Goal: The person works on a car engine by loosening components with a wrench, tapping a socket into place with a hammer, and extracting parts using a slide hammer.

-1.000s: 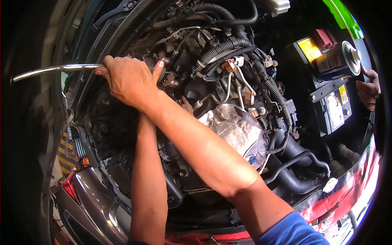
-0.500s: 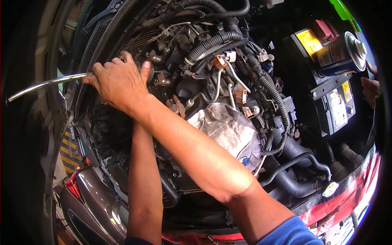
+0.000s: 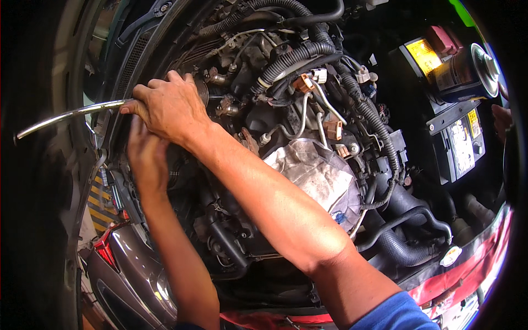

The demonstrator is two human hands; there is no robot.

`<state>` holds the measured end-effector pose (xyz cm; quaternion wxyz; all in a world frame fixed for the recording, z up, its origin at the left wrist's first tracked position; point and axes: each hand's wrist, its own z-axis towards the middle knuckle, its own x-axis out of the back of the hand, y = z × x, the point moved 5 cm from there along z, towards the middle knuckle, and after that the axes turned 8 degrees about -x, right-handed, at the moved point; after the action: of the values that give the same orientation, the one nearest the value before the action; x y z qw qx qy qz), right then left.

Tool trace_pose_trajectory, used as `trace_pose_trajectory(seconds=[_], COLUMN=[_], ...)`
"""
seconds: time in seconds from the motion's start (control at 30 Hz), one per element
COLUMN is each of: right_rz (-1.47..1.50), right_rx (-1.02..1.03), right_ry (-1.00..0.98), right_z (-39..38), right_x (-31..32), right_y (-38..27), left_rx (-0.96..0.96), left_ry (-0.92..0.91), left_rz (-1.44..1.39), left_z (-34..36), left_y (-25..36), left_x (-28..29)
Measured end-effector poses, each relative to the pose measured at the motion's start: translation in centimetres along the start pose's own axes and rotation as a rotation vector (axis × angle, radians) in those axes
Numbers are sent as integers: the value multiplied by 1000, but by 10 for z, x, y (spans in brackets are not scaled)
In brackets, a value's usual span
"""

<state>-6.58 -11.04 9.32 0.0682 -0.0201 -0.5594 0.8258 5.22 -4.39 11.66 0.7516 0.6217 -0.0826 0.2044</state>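
Note:
A long chrome bar (image 3: 71,118) sticks out to the left across the engine bay's edge. Its inner end disappears under my right hand (image 3: 173,107), whose fingers are wrapped round it with the thumb along it. Just below, my left hand (image 3: 148,154) is smeared by motion, its fingertips partly hidden close beneath the right hand. I cannot make out whether it holds anything. Beyond my right hand are metal fittings (image 3: 223,104) on the engine (image 3: 261,118). A grey crumpled cloth (image 3: 308,170) lies over part of the engine, right of my right forearm.
Ribbed hoses (image 3: 297,58) and wires with brown connectors (image 3: 333,130) run over the engine. A spray can (image 3: 467,74) lies by the battery (image 3: 459,143) at the right. A red cover (image 3: 462,264) drapes the front edge. A dark car (image 3: 132,264) stands at lower left.
My left hand has come out from beneath the right one and moved left and down. The right hand stays on the bar. The whole view has shifted slightly.

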Motion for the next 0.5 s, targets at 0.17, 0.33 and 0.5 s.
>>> trace_pose_trajectory(seconds=[0.17, 0.33, 0.5], right_rz=[-36, 36, 111], right_rx=[12, 4, -25], right_ry=[0, 100, 33], right_z=[-3, 2, 8], right_x=[-1, 8, 9], right_y=[-1, 3, 7], left_rx=[110, 50, -83], left_ry=[36, -91, -153], left_rz=[-295, -367, -75], left_z=[9, 5, 16], left_y=[11, -55, -64], left_x=[-7, -30, -28])
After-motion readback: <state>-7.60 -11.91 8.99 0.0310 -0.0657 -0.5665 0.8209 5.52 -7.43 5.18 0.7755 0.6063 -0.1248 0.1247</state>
